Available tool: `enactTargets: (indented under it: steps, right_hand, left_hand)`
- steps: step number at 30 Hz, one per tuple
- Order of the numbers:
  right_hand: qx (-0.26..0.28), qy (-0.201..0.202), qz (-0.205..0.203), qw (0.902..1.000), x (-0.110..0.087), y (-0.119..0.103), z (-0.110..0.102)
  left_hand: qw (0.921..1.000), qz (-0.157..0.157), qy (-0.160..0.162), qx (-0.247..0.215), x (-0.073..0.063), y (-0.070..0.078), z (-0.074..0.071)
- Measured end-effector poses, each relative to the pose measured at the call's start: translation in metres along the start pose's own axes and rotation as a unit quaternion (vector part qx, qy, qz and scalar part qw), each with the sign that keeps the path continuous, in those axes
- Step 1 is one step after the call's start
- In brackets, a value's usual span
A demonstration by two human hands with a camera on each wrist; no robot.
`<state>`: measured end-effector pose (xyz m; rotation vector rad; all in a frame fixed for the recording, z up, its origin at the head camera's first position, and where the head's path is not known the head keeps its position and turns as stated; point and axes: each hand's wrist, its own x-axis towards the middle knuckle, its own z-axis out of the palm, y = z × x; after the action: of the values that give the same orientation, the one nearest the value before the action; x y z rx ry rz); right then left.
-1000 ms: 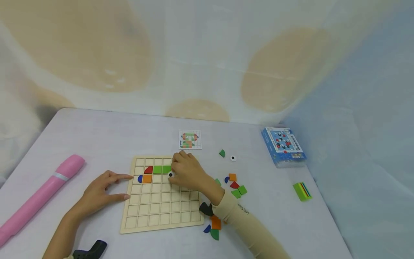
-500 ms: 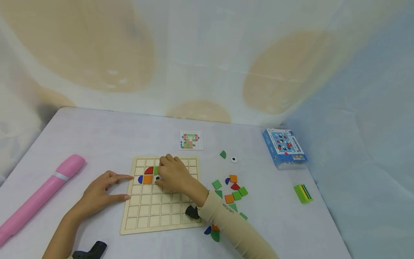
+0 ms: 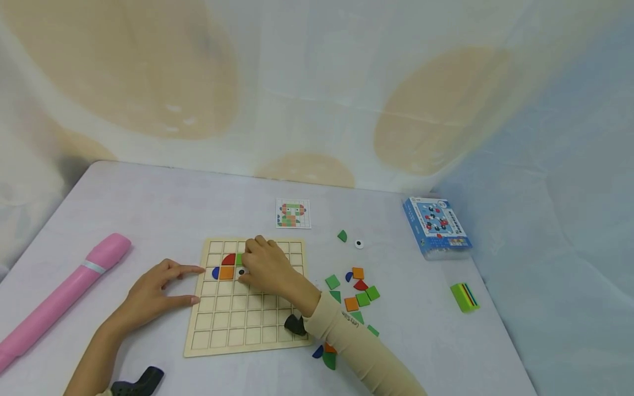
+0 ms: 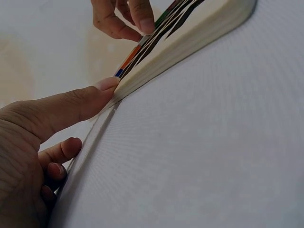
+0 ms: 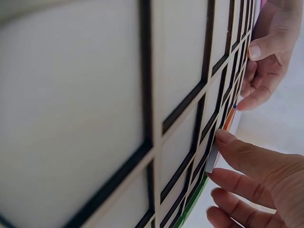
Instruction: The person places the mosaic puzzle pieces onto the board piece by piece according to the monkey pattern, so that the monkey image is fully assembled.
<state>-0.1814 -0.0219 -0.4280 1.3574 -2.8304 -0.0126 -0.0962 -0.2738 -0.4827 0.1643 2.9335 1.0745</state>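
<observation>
A wooden grid board [image 3: 247, 334] lies on the table, with red quarter-round [image 3: 229, 259], green square [image 3: 239, 259], orange square [image 3: 226, 273] and blue half-round [image 3: 216, 273] tiles set in its upper left cells. My right hand [image 3: 269, 267] bends over them. Its thumb and index finger pinch the edges of a white eye tile [image 3: 240, 271] with a black dot, beside the orange square; the right wrist view shows this white tile [image 5: 212, 159] between the two fingertips. My left hand [image 3: 153, 291] touches the board's left edge with spread thumb and index finger.
A pattern card [image 3: 293, 214] lies behind the board. Loose tiles, such as a second eye tile [image 3: 359, 244] and an orange square [image 3: 351, 304], are scattered to the right. Farther right are a blue box [image 3: 436, 226] and a green block [image 3: 464, 298]; a pink roll [image 3: 64, 300] lies left.
My right hand has moved left across the board with the eye tile, bringing it beside the orange square, then stays there. My left hand keeps its place at the board's edge.
</observation>
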Motion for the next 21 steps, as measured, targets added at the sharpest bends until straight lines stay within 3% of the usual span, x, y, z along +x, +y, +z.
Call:
enactTargets:
  steps: [7,14,21]
  right_hand:
    - [-0.001,-0.013,0.010,0.9999,0.0036,-0.0025,-0.0015]
    - [-0.049,-0.012,0.006,0.9987,0.0029,-0.0035,0.0009]
    - [-0.058,-0.003,0.003,0.9983,-0.0032,-0.0026,-0.0027]
  left_hand:
    - [1.0000,0.005,0.001,-0.001,0.0002,0.0001,-0.0006]
    - [1.0000,-0.001,-0.005,0.001,0.0004,0.0011,-0.0007]
    - [1.0000,0.003,-0.002,0.005,0.0000,0.0000,-0.0002]
